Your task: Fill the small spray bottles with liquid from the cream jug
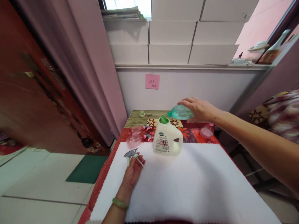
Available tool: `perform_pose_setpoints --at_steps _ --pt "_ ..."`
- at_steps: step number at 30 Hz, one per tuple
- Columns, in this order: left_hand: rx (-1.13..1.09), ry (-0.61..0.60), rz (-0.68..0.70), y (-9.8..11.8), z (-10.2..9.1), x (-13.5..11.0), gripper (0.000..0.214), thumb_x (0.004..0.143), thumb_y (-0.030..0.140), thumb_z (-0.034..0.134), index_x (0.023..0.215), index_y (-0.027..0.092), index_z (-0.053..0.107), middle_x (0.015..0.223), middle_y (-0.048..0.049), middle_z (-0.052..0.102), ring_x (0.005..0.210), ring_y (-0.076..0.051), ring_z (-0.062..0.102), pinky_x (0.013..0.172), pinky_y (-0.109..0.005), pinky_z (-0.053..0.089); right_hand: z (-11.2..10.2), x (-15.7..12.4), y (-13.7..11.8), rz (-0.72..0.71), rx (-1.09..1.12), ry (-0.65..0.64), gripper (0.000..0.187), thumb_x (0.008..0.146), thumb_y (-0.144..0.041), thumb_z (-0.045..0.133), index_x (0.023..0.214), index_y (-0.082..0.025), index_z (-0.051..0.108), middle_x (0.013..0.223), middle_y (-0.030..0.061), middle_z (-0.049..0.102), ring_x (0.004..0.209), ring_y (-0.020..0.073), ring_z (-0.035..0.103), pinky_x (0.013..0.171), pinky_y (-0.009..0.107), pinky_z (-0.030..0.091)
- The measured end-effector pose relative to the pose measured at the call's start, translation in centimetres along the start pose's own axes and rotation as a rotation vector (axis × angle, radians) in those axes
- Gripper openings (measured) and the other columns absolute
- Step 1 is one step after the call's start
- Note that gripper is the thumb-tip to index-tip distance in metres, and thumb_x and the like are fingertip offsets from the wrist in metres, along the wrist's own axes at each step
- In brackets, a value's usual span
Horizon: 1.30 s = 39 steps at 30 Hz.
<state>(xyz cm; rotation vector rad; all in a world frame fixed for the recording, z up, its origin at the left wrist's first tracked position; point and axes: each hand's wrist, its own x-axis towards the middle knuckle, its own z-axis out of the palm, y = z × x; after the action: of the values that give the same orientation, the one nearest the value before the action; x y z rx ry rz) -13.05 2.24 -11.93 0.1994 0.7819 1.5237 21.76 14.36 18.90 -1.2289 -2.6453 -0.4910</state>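
Governing relation: neck of the translucent green bottle [182, 112] to the mouth of the white detergent jug [167, 141].

1. Right hand [200, 110]. I grip the green bottle around its base end, fingers over the top. The bottle lies roughly level, long axis running left to right, neck pointing left, away from my palm. The neck is just beside the jug's mouth, a little above it and to its right. I cannot tell whether the two touch, nor whether any liquid is passing.

2. Receiving vessel. The jug stands upright near the far edge of the white mat [187, 183], handle to the right, on the same side as my right hand. A green spout insert [164, 119] rises from its mouth.

3. Left hand [132, 171]. I hold the grey trigger sprayer head [131, 153] in my fingers, its dip tube [140, 162] slanting down to the right. This hand is low, to the left of the jug and nearer my body; it is clear of both jug and bottle.

4. Nearer hand. The right hand, through the bottle it grips, is closer to the jug's mouth; the left is farther off and below it.
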Motion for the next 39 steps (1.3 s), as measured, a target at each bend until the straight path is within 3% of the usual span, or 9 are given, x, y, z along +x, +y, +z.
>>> perform_pose_setpoints --at_steps 3,6,9,14,18,21,27,32,39 --pt "0.008 0.011 0.022 0.2 0.8 -0.8 0.020 0.090 0.027 0.070 0.106 0.015 0.072 0.094 -0.0098 0.078 0.080 -0.018 0.074 0.086 -0.038 0.061 0.8 -3.3 -0.1 0.163 0.170 0.162 0.077 0.072 -0.036 0.078 0.142 -0.026 0.047 0.137 0.0138 0.060 0.119 0.0354 0.061 0.092 0.048 0.054" --pt "-0.005 0.025 0.080 0.8 2.4 -1.6 0.021 0.090 0.030 0.071 0.107 0.017 0.072 0.093 -0.0078 0.078 0.078 -0.017 0.073 0.086 -0.038 0.061 2.9 -8.3 -2.7 0.362 0.493 0.289 0.078 0.074 -0.043 0.078 0.143 -0.030 0.044 0.138 0.0122 0.060 0.118 0.0357 0.064 0.095 0.051 0.055" --pt "-0.025 0.024 0.164 1.9 5.0 -2.2 0.020 0.090 0.030 0.071 0.108 0.019 0.072 0.099 -0.0062 0.077 0.082 -0.016 0.072 0.091 -0.038 0.058 6.2 -13.7 -7.5 0.517 0.851 0.210 0.079 0.074 -0.046 0.078 0.143 -0.034 0.042 0.139 0.0100 0.061 0.113 0.0353 0.069 0.092 0.050 0.059" --pt "-0.031 -0.024 0.299 4.3 11.0 -2.5 0.014 0.093 0.025 0.069 0.106 0.021 0.071 0.103 -0.0041 0.077 0.096 -0.017 0.072 0.093 -0.035 0.056 10.9 -18.9 -15.1 0.675 1.073 0.060 0.079 0.066 -0.037 0.082 0.138 -0.041 0.049 0.132 0.0056 0.067 0.115 0.0372 0.067 0.095 0.056 0.058" --pt "-0.047 -0.088 0.386 4.6 14.9 -3.1 0.019 0.088 0.027 0.075 0.105 0.019 0.071 0.099 -0.0038 0.077 0.097 -0.017 0.072 0.094 -0.034 0.057 12.1 -19.0 -17.9 0.740 1.166 -0.029 0.084 0.062 -0.037 0.083 0.139 -0.030 0.052 0.134 0.0095 0.065 0.118 0.0357 0.065 0.099 0.055 0.055" --pt "-0.018 -0.129 0.393 3.8 16.4 -3.6 0.028 0.082 0.030 0.081 0.105 0.018 0.071 0.097 -0.0038 0.078 0.092 -0.016 0.073 0.091 -0.032 0.058 12.0 -18.5 -18.3 0.742 1.184 -0.061 0.088 0.061 -0.037 0.085 0.141 -0.025 0.051 0.140 0.0111 0.061 0.123 0.0337 0.061 0.103 0.051 0.051" --pt "0.063 -0.182 0.368 2.2 17.4 -4.3 0.027 0.083 0.031 0.080 0.105 0.019 0.072 0.099 -0.0051 0.077 0.096 -0.018 0.072 0.093 -0.036 0.058 11.5 -17.9 -18.0 0.750 1.228 -0.038 0.090 0.060 -0.037 0.085 0.142 -0.026 0.050 0.141 0.0096 0.060 0.124 0.0317 0.059 0.106 0.048 0.049" --pt "0.108 -0.200 0.329 1.4 18.3 -4.9 0.030 0.083 0.033 0.080 0.108 0.020 0.072 0.097 -0.0045 0.076 0.094 -0.016 0.071 0.090 -0.032 0.057 11.3 -17.5 -18.0 0.746 1.289 -0.032 0.089 0.061 -0.036 0.085 0.141 -0.027 0.049 0.138 0.0103 0.061 0.122 0.0320 0.060 0.103 0.049 0.049" --pt "0.214 -0.234 0.266 -1.6 18.8 -6.9 0.029 0.080 0.033 0.081 0.106 0.021 0.072 0.102 -0.0046 0.074 0.091 -0.018 0.071 0.088 -0.034 0.055 10.9 -16.4 -18.0 0.828 1.386 0.027 0.080 0.059 -0.041 0.088 0.124 -0.027 0.043 0.120 0.0080 0.067 0.104 0.0283 0.066 0.086 0.043 0.054"
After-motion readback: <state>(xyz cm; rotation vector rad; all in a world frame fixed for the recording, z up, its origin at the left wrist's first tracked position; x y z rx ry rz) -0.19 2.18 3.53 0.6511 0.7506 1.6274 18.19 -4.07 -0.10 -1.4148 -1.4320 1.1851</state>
